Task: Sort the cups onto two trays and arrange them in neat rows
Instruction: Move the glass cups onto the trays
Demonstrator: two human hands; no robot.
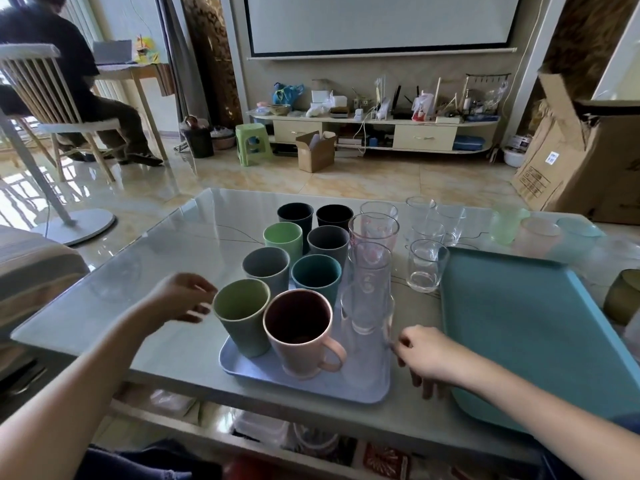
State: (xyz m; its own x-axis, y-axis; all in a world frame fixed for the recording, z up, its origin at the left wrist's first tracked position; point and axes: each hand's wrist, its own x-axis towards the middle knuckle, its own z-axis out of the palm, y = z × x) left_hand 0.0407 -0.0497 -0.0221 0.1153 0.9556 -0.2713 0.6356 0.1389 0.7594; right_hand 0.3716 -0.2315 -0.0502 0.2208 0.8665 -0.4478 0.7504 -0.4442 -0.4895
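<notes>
Worktop (138, 271) first, then the teal tray (526, 327), bare at my right; the lilac tray (249, 370) holds two neat rows of coloured cups (313, 251) plus a column of glasses (372, 268). More glasses stand loose beyond. My left hand (181, 297) hovers, loosely curled, by the green cup (242, 315), holding nothing; my right hand (427, 351) rests beside the nearest glass (367, 315), gripping nothing. I'd lift each glass upright, low on its wall, onto the teal tray.
</notes>
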